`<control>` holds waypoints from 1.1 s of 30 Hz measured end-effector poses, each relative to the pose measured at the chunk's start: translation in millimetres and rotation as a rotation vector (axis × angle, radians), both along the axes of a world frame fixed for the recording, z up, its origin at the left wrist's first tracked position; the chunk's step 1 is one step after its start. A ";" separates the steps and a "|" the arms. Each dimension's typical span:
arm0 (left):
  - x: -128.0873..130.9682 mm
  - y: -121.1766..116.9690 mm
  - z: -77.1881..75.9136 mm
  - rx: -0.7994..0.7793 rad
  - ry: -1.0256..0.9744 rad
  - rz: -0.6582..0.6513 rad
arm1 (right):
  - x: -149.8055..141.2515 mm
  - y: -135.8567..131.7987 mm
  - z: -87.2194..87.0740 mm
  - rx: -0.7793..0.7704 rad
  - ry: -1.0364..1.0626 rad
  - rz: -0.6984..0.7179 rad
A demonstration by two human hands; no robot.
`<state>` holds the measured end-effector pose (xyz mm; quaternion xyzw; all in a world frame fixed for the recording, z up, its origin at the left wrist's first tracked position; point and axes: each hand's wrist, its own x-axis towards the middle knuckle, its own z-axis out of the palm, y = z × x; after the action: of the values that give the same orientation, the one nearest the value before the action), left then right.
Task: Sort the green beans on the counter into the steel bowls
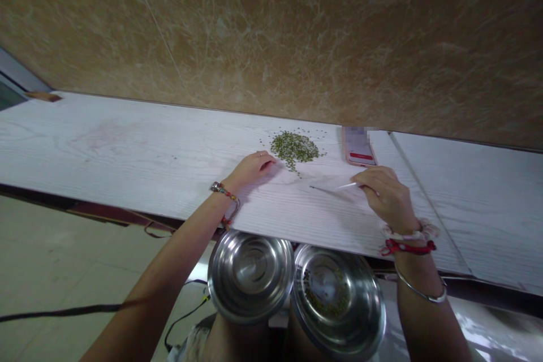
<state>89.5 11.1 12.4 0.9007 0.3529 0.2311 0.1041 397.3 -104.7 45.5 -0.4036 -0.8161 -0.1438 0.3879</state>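
Observation:
Small green beans (pixel 296 147), like mung beans, lie in a loose pile with several scattered around it on the white tabletop (pixel 127 147). My left hand (pixel 253 168) rests at the pile's left edge, fingers curled in; whatever might be inside them is hidden. To the right of the pile, my right hand (pixel 384 192) pinches a thin pale stick (pixel 347 185) that points left. Its far end is slim and dark-tipped, a little off the beans, and its exact kind is unclear. Two steel bowls sit below the table edge: the left bowl (pixel 220 288) looks bare inside, the right bowl (pixel 365 305) has green beans at its bottom.
A phone (pixel 360 150) with a pink case lies behind my right hand, near the brown marbled wall (pixel 271 39). A seam crosses the tabletop on the right. Black cables (pixel 63 312) run below on the left, above the tiled floor (pixel 42 254). My legs support the bowls.

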 end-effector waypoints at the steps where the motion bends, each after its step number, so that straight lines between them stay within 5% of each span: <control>1: 0.1 0.1 -0.2 0.001 0.000 0.000 | 0.8 -0.1 -0.3 -0.002 0.001 -0.005; 18: 0.5 0.7 -1.1 0.008 -0.001 -0.003 | 0.4 -4.6 4.6 0.016 -0.060 0.010; 33: 2.1 0.6 -1.8 0.043 0.007 -0.018 | -3.8 -30.2 5.0 0.050 -0.079 -0.117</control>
<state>91.6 11.6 10.6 0.9067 0.3400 0.2344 0.0857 393.5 -135.0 50.5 -0.4350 -0.8019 -0.2023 0.3561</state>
